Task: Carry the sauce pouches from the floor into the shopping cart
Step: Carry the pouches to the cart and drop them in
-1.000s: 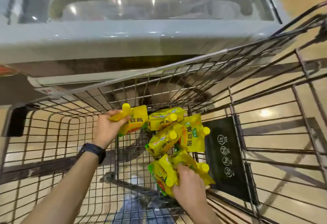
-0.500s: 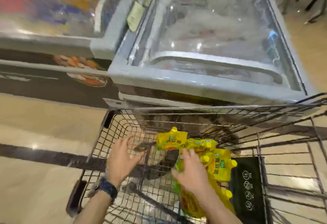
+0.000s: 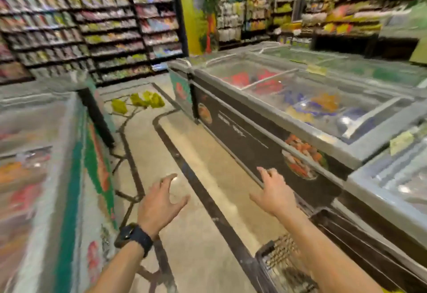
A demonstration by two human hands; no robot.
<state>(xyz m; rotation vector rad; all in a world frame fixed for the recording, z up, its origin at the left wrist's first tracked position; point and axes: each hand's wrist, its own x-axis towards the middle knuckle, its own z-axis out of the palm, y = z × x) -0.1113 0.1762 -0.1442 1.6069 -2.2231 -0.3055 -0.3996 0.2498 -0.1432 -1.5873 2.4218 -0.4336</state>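
Both hands empty and spread, reaching forward in the lower middle of the frame. Left hand point(image 3: 161, 202) at lower centre-left, fingers wide and slightly curled, holding nothing, with a dark wristwatch point(image 3: 136, 238) strapped at the wrist. Right hand point(image 3: 273, 192) at lower centre-right, palm down, fingers splayed, also holding nothing, hovering near the dark front panel of a long chest freezer point(image 3: 300, 117) that runs from the centre toward the right edge. Yellow sauce pouches point(image 3: 138, 102) lying in a small cluster on the pale floor point(image 3: 196, 158), up in the centre-left of the frame, well apart from both hands; blurred, so exact count unclear. Only a corner of the wire shopping cart point(image 3: 279, 262) visible at the bottom edge, just under the right forearm, contents not discernible. Second freezer point(image 3: 34, 154) filling the left side, with green and red trim. Dark stripes running along the floor between the two freezers. Packed store shelves point(image 3: 80, 22) across the upper left and upper right background, all smeared by motion blur.
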